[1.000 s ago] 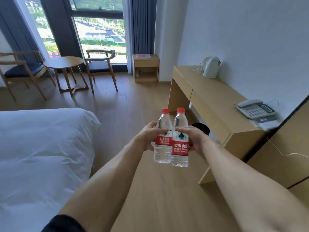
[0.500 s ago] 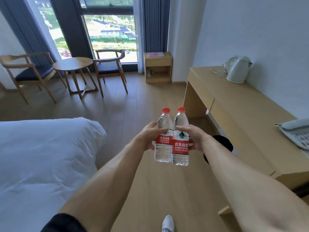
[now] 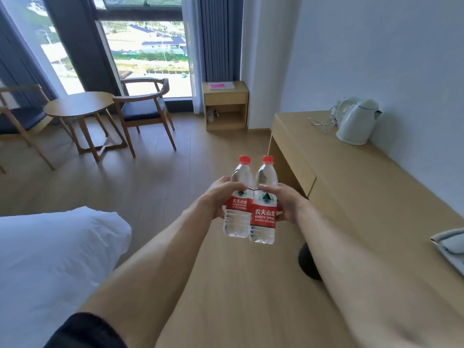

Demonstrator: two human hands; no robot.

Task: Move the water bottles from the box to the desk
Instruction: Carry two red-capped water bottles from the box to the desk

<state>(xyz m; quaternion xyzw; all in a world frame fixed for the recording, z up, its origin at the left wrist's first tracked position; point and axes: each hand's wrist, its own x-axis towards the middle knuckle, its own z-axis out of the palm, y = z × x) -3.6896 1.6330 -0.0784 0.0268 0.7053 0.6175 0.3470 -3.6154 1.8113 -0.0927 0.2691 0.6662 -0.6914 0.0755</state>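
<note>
Together both hands (image 3: pixel 253 200) grip two clear ribbed plastic bottles (image 3: pixel 249 212).

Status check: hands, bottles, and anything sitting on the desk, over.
Left hand grips left bottle; right hand grips right bottle. Both upright, touching, above floor. Desk carries kettle and phone; middle bare.

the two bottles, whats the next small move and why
Probably carry both to the right and lower them onto the bare desk top. The left hand grips one water bottle and the right hand grips the other bottle, both upright over the floor, with open wood between the kettle and the phone.
</note>
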